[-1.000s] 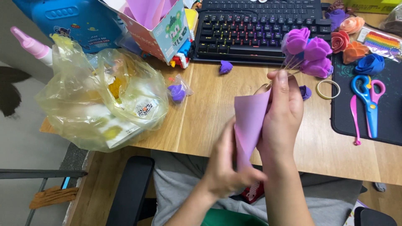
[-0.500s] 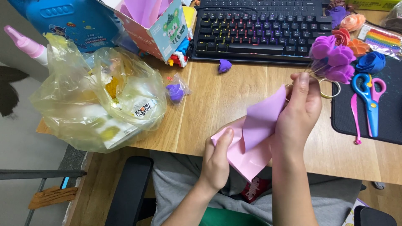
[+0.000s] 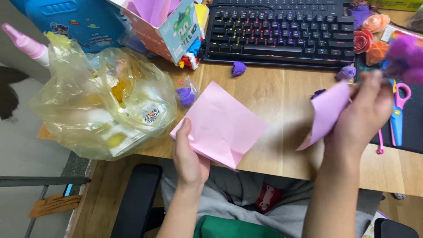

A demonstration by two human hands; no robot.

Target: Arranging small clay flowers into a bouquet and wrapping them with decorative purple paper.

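Two sheets are in play: the left hand (image 3: 189,158) pinches a pink paper square (image 3: 220,125) flat, below the keyboard (image 3: 277,33); the right hand (image 3: 363,117) grips a purple sheet (image 3: 328,110) around purple flowers (image 3: 407,57), mid-wrap, needing firmer closing.

Taking the pink sheet (image 3: 220,125) as landmark: just beyond it and to its right the bench (image 3: 273,97) lies bare up to the keyboard (image 3: 282,31), broken only by a small purple scrap (image 3: 238,68). To its left the bulging plastic bag (image 3: 101,101) blocks the way, with a small purple piece in a clear wrap (image 3: 187,94) squeezed between. Beyond-left, the tilted paper box (image 3: 163,26) and toy bricks (image 3: 191,55) close that corner. Far right, paper roses (image 3: 368,37) and scissors (image 3: 398,110) crowd the dark mat (image 3: 414,132).
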